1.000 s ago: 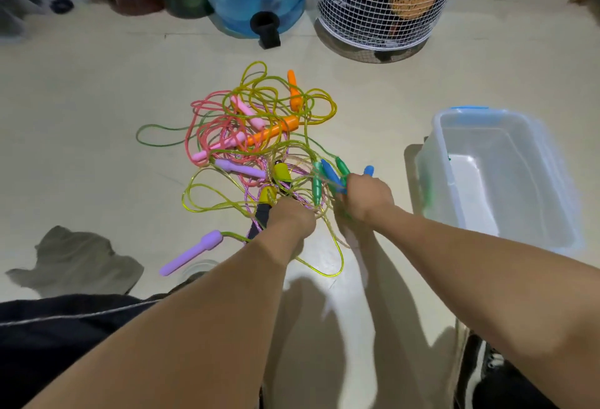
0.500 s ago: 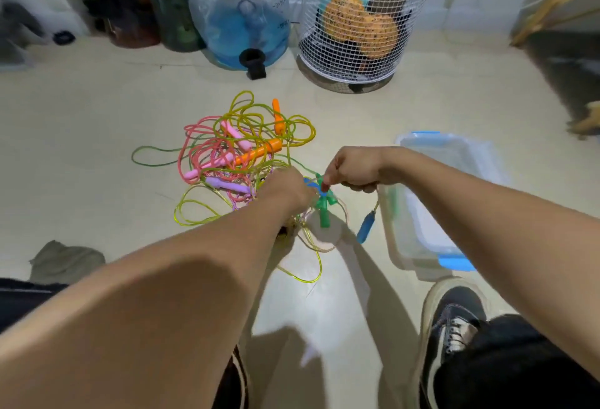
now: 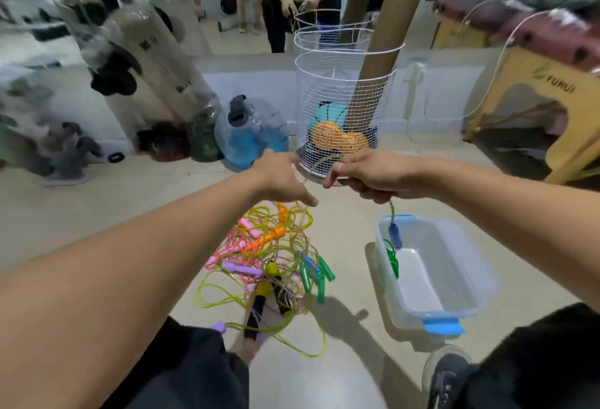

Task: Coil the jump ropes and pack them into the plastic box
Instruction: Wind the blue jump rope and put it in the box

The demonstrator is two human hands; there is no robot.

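Aloft, both hands (image 3: 328, 178) — one rope (image 3: 393, 228) between them.

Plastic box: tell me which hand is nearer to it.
Right. The right hand is raised just above the plastic box's far left corner; the left hand is farther left, above the rope pile.

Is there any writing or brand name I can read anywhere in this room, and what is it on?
"FURUI", as best it reads, with a small logo above it: on the side of the wooden stool at the right.
Dark marks on the clear plastic bag at the left: too blurred to read.
Faint print on the blue water jug: too small to read.
Nothing readable on the plastic box.
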